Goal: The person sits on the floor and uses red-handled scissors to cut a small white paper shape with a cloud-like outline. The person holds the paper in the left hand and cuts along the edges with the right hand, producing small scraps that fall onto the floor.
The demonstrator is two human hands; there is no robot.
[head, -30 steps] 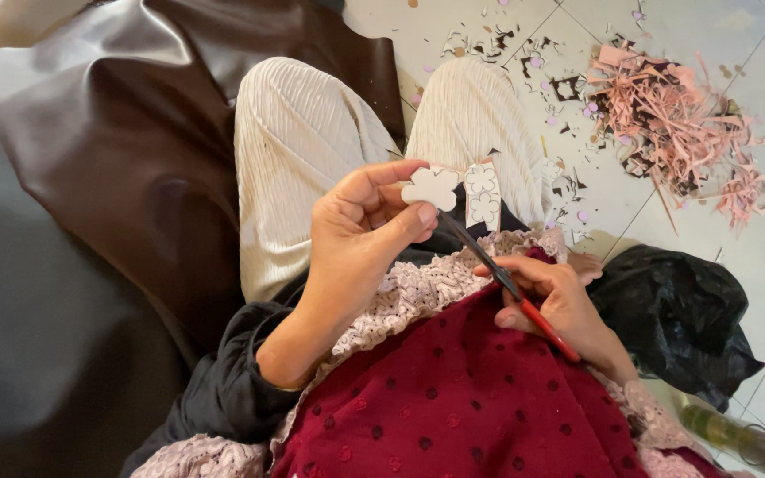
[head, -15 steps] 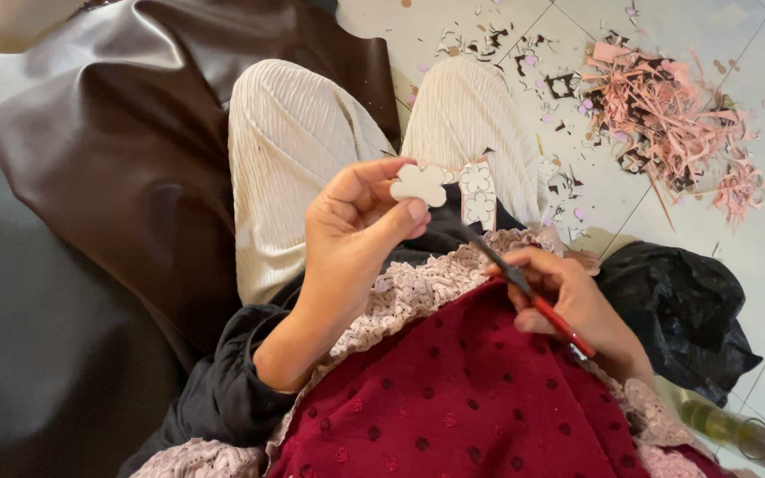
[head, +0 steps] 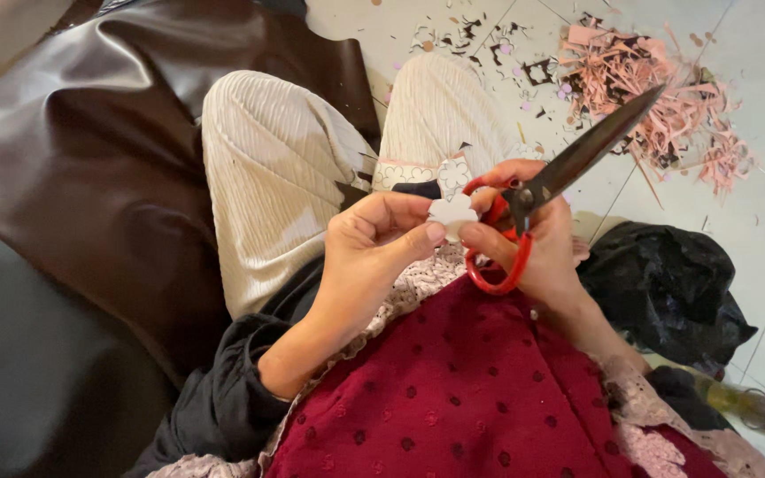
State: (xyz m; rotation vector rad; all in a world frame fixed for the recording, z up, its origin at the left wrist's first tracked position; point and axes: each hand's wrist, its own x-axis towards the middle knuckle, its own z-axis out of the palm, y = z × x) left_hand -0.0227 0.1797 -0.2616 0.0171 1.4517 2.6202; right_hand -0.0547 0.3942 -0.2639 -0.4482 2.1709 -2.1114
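My left hand (head: 374, 248) pinches a small white flower-shaped cutout (head: 452, 212) between thumb and fingers, above my lap. My right hand (head: 529, 252) touches the same cutout with its fingertips while it holds red-handled scissors (head: 542, 190) by the loops. The dark blades are closed and point up and to the right, away from the cutout. Both hands meet in front of my knees, which are in cream ribbed trousers (head: 276, 177).
A dark brown leather sheet (head: 90, 159) lies at the left under my leg. A heap of pink scraps (head: 666, 97) and small dark and white offcuts (head: 471, 35) litter the tiled floor at the top right. A black plastic bag (head: 666, 288) sits at the right.
My right hand has risen from my lap to the cutout, swinging the scissors so the blades now point up and right. My left hand has kept hold of the cutout.
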